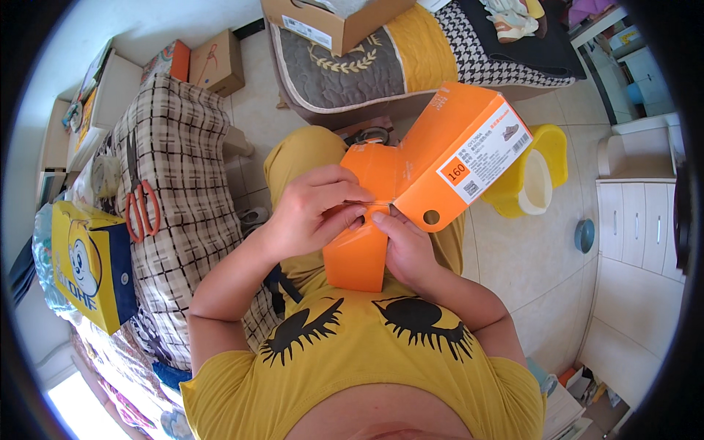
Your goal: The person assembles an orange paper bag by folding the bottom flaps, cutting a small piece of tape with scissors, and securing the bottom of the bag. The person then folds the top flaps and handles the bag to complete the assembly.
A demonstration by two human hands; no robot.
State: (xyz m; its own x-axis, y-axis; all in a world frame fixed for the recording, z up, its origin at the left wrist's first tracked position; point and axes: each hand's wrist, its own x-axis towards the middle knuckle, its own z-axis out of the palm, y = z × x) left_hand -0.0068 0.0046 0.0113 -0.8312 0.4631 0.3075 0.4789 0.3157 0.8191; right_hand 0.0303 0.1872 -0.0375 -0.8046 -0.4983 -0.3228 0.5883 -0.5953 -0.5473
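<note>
Floor: pale tiled floor (pixel 543 257) shows bare at 3 o'clock of the lap, running out to white cabinets (pixel 638 227) at the right rim; this is the widest free stretch in view.
Couch: a cushion with a checked cover (pixel 183 169) fills the 9 o'clock side, its edge just beside the left forearm, leaving little room that way.
Bed: a quilted grey and yellow cover (pixel 367 66) lies at 12 o'clock, its near edge close beyond the knees; a brown cardboard box (pixel 337 22) sits open on it.
Orange box: a flattened orange cardboard shoebox (pixel 440 147) is held above the lap at picture centre, its labelled end panel tilted up toward 1 o'clock and a lower flap hanging down against the yellow shirt.
Yellow bag: a yellow and blue paper bag (pixel 92 264) stands at 8 o'clock, well apart from the hands.
Yellow potty: a yellow plastic seat (pixel 539 176) stands on the tiles at 2 o'clock, partly behind the box's label end.
Left hand: the left hand (pixel 315 209) curls over the box's fold, thumb and fingertips pinching the cardboard edge.
Right hand: the right hand (pixel 407 246) grips the same fold from below, fingers pressed together on the cardboard, touching the left fingertips.
Scissors: orange-handled scissors (pixel 139 205) rest on the checked cover at 9 o'clock.
</note>
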